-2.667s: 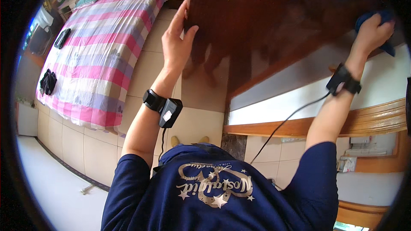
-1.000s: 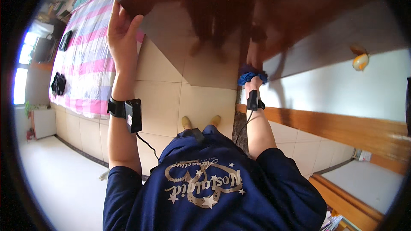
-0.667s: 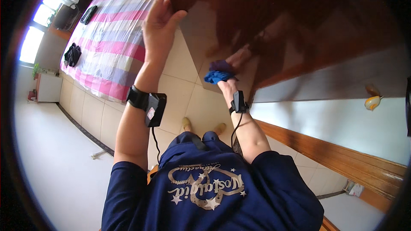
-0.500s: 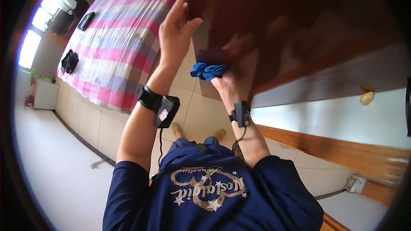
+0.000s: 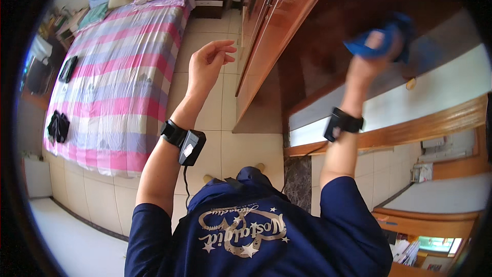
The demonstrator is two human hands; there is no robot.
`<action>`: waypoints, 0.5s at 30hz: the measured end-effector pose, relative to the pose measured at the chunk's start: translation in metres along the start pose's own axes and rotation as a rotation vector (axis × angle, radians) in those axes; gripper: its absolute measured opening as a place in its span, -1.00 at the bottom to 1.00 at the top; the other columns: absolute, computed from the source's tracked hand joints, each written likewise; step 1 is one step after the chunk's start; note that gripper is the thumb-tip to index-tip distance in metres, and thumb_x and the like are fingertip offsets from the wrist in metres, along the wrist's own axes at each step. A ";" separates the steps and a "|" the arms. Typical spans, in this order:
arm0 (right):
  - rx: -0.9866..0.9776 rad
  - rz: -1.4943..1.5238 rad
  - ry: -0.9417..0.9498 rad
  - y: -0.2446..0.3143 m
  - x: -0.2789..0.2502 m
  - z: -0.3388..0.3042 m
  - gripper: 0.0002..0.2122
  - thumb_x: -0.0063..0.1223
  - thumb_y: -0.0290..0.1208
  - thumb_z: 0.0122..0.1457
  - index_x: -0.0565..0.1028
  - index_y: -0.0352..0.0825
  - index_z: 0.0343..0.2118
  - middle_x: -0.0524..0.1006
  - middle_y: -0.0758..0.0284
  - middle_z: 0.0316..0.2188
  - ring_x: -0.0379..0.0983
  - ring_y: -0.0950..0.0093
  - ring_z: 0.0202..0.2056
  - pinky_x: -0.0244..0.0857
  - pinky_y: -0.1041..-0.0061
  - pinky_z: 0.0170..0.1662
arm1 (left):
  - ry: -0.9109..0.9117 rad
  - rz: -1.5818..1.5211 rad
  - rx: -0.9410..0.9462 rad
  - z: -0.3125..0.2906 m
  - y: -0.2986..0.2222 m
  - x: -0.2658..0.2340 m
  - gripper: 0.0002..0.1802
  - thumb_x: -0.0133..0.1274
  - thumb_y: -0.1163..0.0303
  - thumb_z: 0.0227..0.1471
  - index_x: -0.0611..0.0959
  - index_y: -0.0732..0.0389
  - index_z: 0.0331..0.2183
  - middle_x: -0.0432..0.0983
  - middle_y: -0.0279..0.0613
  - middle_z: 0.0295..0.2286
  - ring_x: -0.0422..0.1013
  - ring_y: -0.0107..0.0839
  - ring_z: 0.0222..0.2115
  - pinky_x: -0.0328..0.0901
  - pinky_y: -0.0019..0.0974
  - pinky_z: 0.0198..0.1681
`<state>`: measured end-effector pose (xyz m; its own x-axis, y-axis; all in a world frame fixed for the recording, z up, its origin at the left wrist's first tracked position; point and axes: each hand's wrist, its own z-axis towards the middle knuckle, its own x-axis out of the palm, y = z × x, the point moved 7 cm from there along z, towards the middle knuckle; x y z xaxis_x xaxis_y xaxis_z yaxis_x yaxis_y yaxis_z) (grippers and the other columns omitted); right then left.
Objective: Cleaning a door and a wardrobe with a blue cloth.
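Both hands are raised: the right hand [image 5: 370, 61] at two o'clock grips a blue cloth [image 5: 378, 41] pressed against the dark wooden cabinet surface [image 5: 359, 0], blurred; the left hand [image 5: 207, 64] at eleven o'clock hangs loosely open, fingers curled, holding nothing, apart from the cabinet door [image 5: 271, 36]. Striped bed [image 5: 118, 72] lies at nine o'clock.

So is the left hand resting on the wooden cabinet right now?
No, the left hand is raised in the air, off the cabinet, while the right hand presses a blue cloth to it.
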<state>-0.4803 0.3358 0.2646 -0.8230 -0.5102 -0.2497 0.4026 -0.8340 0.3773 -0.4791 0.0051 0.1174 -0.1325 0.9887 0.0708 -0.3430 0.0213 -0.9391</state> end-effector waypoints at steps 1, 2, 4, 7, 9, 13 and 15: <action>-0.250 -0.269 -0.113 0.016 0.025 -0.020 -0.58 -0.20 -0.46 0.19 0.25 -0.46 0.12 0.10 -0.03 0.22 0.04 -0.09 0.20 0.06 -0.01 0.20 | 0.032 -0.006 -0.018 0.002 0.002 0.000 -0.70 -0.15 0.65 0.10 0.60 0.34 -0.15 0.59 -0.16 -0.33 0.51 -0.50 -0.39 0.42 -0.46 -0.24; -0.254 -0.165 -0.128 0.014 0.041 -0.049 -0.55 -0.26 -0.51 0.17 0.20 -0.46 0.16 0.06 -0.05 0.24 -0.07 -0.12 0.24 -0.13 -0.05 0.25 | 0.051 -0.019 -0.011 0.004 0.005 -0.003 -0.70 -0.15 0.65 0.10 0.60 0.34 -0.15 0.59 -0.16 -0.33 0.51 -0.50 -0.39 0.42 -0.46 -0.24; -0.151 -0.061 -0.146 -0.008 0.073 -0.114 -0.50 -0.33 -0.57 0.15 0.14 -0.45 0.21 0.00 -0.06 0.27 -0.17 -0.13 0.28 -0.30 -0.06 0.30 | 0.121 -0.068 -0.047 0.004 0.022 -0.010 -0.71 -0.14 0.60 0.15 0.58 0.33 -0.12 0.58 -0.18 -0.31 0.50 -0.52 -0.37 0.38 -0.46 -0.24; 0.388 0.070 -0.193 -0.057 0.101 -0.218 -0.50 -0.35 -0.54 0.17 0.11 -0.45 0.22 0.00 -0.10 0.26 -0.14 -0.01 0.29 -0.27 0.10 0.33 | 0.198 -0.035 -0.103 0.009 0.044 -0.020 -0.71 -0.16 0.61 0.14 0.59 0.33 -0.12 0.58 -0.20 -0.32 0.48 -0.54 -0.41 0.37 -0.47 -0.26; 0.647 0.153 -0.300 -0.099 0.115 -0.283 -0.54 -0.32 -0.34 0.31 0.09 -0.42 0.23 0.13 0.13 0.23 0.12 0.18 0.20 -0.02 0.16 0.26 | 0.240 -0.028 -0.101 0.018 0.056 -0.018 -0.70 -0.16 0.60 0.14 0.59 0.32 -0.13 0.58 -0.21 -0.33 0.48 -0.54 -0.42 0.37 -0.47 -0.27; 1.513 0.808 -0.421 -0.188 0.165 -0.415 -0.59 -0.25 -0.26 0.30 0.20 -0.31 0.17 0.32 0.27 0.13 0.33 0.34 0.03 0.24 0.37 0.12 | 0.336 -0.098 -0.137 0.049 0.070 0.003 -0.69 -0.18 0.67 0.06 0.60 0.36 -0.18 0.59 -0.17 -0.38 0.49 -0.53 -0.43 0.44 -0.43 -0.27; 1.713 0.629 -0.270 -0.095 0.194 -0.438 -0.69 -0.24 -0.25 0.30 0.32 -0.27 0.03 0.42 0.29 -0.01 0.37 0.39 -0.07 0.30 0.40 0.02 | 0.289 0.008 -0.175 0.056 0.090 -0.052 -0.68 -0.18 0.66 0.05 0.60 0.36 -0.18 0.59 -0.17 -0.39 0.50 -0.52 -0.43 0.45 -0.43 -0.27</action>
<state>-0.5026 0.2243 -0.2102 -0.8342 -0.4363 0.3373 -0.0183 0.6332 0.7738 -0.5549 -0.0528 0.0483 0.1436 0.9896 -0.0113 -0.1748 0.0141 -0.9845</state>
